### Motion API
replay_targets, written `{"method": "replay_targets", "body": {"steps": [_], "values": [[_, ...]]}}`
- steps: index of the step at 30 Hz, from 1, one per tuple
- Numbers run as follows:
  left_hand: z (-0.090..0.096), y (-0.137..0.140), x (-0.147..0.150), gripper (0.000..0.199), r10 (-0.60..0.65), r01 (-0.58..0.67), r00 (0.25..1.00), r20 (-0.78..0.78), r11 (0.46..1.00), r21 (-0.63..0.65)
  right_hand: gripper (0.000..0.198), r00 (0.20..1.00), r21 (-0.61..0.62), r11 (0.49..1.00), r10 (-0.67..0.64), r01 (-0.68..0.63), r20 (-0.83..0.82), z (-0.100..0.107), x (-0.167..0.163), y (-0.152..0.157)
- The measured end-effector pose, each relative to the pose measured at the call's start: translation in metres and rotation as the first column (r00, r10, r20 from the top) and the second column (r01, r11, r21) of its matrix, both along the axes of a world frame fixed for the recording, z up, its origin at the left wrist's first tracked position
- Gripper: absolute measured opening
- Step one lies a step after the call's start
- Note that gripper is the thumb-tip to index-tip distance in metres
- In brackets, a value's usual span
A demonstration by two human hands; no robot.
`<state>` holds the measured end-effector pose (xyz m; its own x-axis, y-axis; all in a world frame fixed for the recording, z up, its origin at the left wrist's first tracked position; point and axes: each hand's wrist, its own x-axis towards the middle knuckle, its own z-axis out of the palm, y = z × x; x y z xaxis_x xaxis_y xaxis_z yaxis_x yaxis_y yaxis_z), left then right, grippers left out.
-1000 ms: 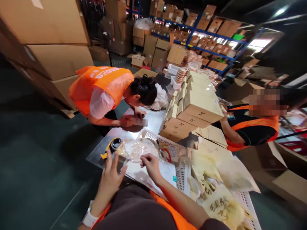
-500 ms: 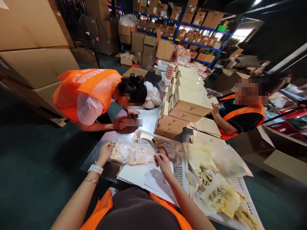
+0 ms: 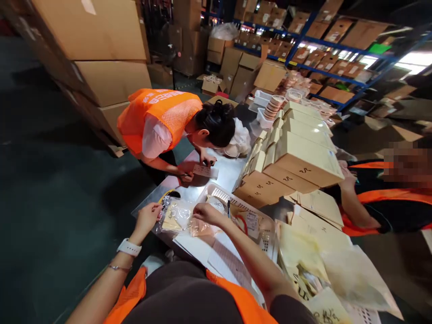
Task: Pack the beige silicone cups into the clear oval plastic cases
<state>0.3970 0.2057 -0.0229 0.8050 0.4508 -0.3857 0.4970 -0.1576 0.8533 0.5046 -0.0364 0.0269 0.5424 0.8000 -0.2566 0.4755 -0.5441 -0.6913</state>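
**Your right hand (image 3: pixel 207 213) has come over the clear bag (image 3: pixel 182 215)**

Half a second ago your right hand was just beside the black pen (image 3: pixel 228 209); now it has swung left, off the papers (image 3: pixel 229 261), and its fingers curl downward at the right end of the clear bag. Your left hand (image 3: pixel 148 217) has stayed at the bag's left end, thumb and fingertips together, and appears to be pinching the film there. Whether your right fingers grasp anything you cannot tell from this angle, as the back of the hand covers the tips.

The clear bag, with a yellowish card inside, lies near the near-left corner of the desk (image 3: pixel 227 170), by the left end of the white basket (image 3: pixel 275 256). A second bag (image 3: pixel 201 228) sits right of it, just under your right hand. The pen remains in the basket.

With both your hands now at the bag, it looks like the piece being handled, and the pen seems out of use for the moment. Along the desk's left edge, a co-worker in an orange vest (image 3: pixel 175 110) bends over a slip (image 3: pixel 201 170), clear of your hands.
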Motion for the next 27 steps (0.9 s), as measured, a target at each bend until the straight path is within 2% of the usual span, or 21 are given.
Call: {"method": "replay_targets", "body": {"steps": [4, 8, 11, 14, 16, 18, 20, 23, 25, 27], "values": [[-0.003, -0.005, -0.011, 0.006, 0.093, -0.093, 0.996, -0.005, 0.987, -0.133, 0.015, 0.976, -0.099, 0.972, 0.215, -0.211, 0.034, -0.001, 0.013, 0.02], [0.0, -0.009, -0.015, 0.006, 0.139, -0.137, 0.99, 0.0, 0.973, -0.184, 0.021, 0.948, -0.237, 0.929, 0.309, -0.284, 0.076, -0.007, 0.01, 0.028], [0.001, -0.01, -0.017, 0.005, 0.148, -0.146, 0.989, -0.006, 0.967, -0.207, 0.023, 0.943, -0.36, 0.905, 0.296, -0.226, 0.153, -0.012, -0.007, 0.031], [0.001, -0.011, -0.017, 0.004, 0.129, -0.128, 0.992, -0.008, 0.969, -0.213, 0.028, 0.934, -0.465, 0.884, 0.201, -0.043, 0.296, -0.018, -0.028, 0.036], [0.0, -0.012, -0.017, 0.005, 0.103, -0.102, 0.995, -0.006, 0.973, -0.207, 0.047, 0.907, -0.484, 0.87, 0.128, 0.092, 0.402, -0.021, -0.04, 0.038], [-0.002, -0.012, -0.016, 0.006, 0.073, -0.072, 0.997, -0.002, 0.979, -0.19, 0.067, 0.871, -0.461, 0.871, 0.084, 0.172, 0.485, -0.022, -0.046, 0.038], [-0.006, -0.01, -0.014, 0.008, 0.046, -0.047, 0.999, -0.005, 0.986, -0.16, 0.073, 0.848, -0.422, 0.891, 0.09, 0.165, 0.522, -0.023, -0.049, 0.034], [-0.015, -0.004, -0.01, 0.013, 0.0, -0.003, 0.999, -0.035, 0.996, -0.087, 0.05, 0.853, -0.384, 0.923, 0.168, 0.041, 0.495, -0.029, -0.053, 0.025], [-0.023, 0.003, -0.007, 0.017, -0.034, 0.034, 0.997, -0.062, 0.999, -0.005, 0.039, 0.858, -0.371, 0.929, 0.183, 0.008, 0.479, -0.037, -0.057, 0.018], [-0.031, 0.009, -0.003, 0.018, -0.062, 0.072, 0.995, -0.082, 0.99, 0.118, 0.051, 0.858, -0.367, 0.928, 0.139, 0.061, 0.494, -0.044, -0.063, 0.011]]}}
